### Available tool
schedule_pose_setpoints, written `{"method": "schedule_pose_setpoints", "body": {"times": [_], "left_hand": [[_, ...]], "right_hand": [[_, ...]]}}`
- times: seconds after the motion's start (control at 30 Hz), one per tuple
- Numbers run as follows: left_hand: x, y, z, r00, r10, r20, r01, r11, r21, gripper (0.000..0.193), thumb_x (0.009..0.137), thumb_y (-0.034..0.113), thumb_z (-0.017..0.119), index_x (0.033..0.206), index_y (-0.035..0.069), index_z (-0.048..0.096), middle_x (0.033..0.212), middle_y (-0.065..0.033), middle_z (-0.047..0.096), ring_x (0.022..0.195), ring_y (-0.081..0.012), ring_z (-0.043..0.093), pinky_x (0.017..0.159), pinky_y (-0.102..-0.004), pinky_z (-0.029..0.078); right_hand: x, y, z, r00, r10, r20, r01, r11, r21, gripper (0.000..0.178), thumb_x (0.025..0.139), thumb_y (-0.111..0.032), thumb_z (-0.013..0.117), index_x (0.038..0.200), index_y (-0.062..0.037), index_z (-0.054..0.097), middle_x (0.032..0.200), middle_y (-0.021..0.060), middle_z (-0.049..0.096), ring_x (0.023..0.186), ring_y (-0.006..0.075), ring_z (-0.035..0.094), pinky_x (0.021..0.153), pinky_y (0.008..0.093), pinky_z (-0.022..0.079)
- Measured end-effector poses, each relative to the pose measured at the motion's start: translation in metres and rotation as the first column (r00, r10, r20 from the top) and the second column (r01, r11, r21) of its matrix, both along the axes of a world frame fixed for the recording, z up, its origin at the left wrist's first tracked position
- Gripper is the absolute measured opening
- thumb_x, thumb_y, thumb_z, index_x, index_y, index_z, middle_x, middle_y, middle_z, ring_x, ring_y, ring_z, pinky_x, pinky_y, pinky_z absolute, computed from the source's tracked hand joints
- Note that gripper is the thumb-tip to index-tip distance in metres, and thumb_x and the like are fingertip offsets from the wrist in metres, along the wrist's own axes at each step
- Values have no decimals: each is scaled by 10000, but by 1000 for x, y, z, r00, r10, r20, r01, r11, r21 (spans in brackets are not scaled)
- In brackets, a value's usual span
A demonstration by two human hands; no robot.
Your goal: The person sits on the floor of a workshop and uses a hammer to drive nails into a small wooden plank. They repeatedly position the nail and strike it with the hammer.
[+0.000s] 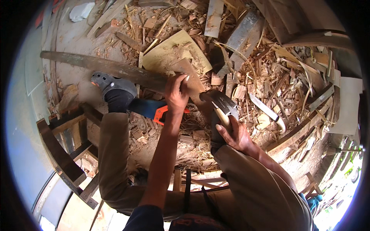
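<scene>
My left hand (177,92) is closed on a brown wooden board (195,82), its fingers curled over the edge. A long, dark plank (104,68) runs from under that hand out to the far left. My right hand (236,135) grips the pale wooden handle of a hatchet-like tool (220,102). Its dark metal head, with a shiny edge, is beside the board's near end, close to my knee. Whether the head touches the wood I cannot tell. Beneath my left wrist lies a handsaw (159,114) with an orange handle and a blue blade.
Wood chips and shavings cover the ground. A yellowish flat panel (175,50) lies beyond my left hand. To the right rests a knife (264,107) with a pale curved handle. A wooden frame (61,150) stands at left, near my clog-wearing foot (113,86). Long boards (300,129) lie at right.
</scene>
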State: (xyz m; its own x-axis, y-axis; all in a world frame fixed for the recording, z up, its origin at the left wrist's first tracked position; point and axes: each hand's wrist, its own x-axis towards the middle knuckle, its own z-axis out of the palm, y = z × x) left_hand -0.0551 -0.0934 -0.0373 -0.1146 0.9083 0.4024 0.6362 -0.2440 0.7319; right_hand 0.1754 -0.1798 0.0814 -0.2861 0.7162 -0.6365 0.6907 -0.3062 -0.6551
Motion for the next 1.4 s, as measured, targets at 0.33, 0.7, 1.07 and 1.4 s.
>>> {"method": "schedule_pose_setpoints", "body": {"times": [0.33,0.7,1.07,1.4], "left_hand": [[3,11,3,1000,18,-10,-18,998,-64,141,852,7,696,985,52,680,921,-120,689,825,-320,655,720,-406,521],[11,3,0,997,56,61,-51,995,-80,179,832,-41,678,988,40,644,966,-144,665,899,-350,639,793,-446,514],[7,10,14,982,108,154,-91,989,-116,91,874,12,686,962,-6,702,909,-150,675,807,-317,663,706,-382,528],[3,13,14,1000,-18,2,18,997,-72,111,859,5,682,965,10,715,956,-144,693,845,-311,673,744,-385,544]], "right_hand": [[-3,5,-3,995,-100,-27,101,994,42,565,954,-472,590,1190,28,471,873,320,630,824,508,634,649,542,499],[-6,7,0,996,-90,-24,92,992,82,536,953,-449,596,1168,26,474,904,304,639,860,509,632,689,547,497],[-20,30,-5,970,-211,-117,226,965,133,368,979,-273,581,1117,55,491,831,326,597,775,499,615,656,513,483],[-8,27,-14,985,-90,-150,131,948,291,356,976,-251,598,1150,43,496,776,303,621,719,491,635,557,526,481]]}}
